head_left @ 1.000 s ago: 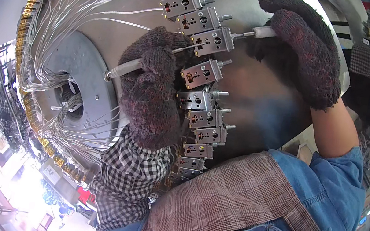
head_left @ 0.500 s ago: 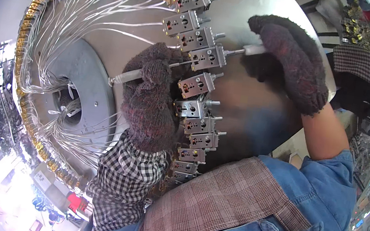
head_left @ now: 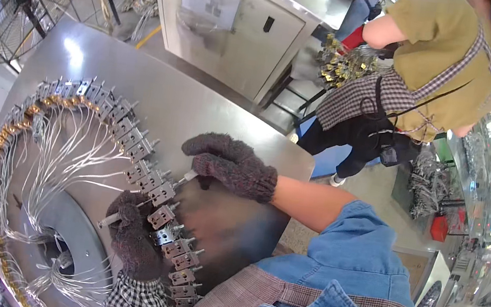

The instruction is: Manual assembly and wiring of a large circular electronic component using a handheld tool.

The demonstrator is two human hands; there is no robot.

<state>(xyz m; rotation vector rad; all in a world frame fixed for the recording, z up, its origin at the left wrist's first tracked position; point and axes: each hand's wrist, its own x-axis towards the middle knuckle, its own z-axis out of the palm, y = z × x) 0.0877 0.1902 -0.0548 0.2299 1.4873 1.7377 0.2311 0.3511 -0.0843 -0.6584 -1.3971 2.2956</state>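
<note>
My left hand (head_left: 134,241), in a dark knitted glove and checked sleeve, is closed around a pale-handled screwdriver (head_left: 110,220). Its thin shaft reaches a small metal box-shaped part (head_left: 161,194) in the curved row. On the row's other side my right hand (head_left: 234,166), gloved alike, grips a second screwdriver-like tool (head_left: 189,176) with a whitish handle. That tool's tip meets the shaft end of the same part; the glove hides most of its handle. Silvery wires (head_left: 79,155) run from the parts into a grey ring-shaped disc (head_left: 82,240).
The parts ring the disc on a shiny metal table (head_left: 234,230). Beyond it stands a pale cabinet (head_left: 224,37). At the upper right a co-worker (head_left: 440,61) in a checked apron bends beside a bunch of brass-coloured parts (head_left: 342,70). A wire-cage fan (head_left: 25,3) is at far left.
My view has swung up and to the right, bringing the cabinet and co-worker into sight. Both hands keep their tools on the same part.
</note>
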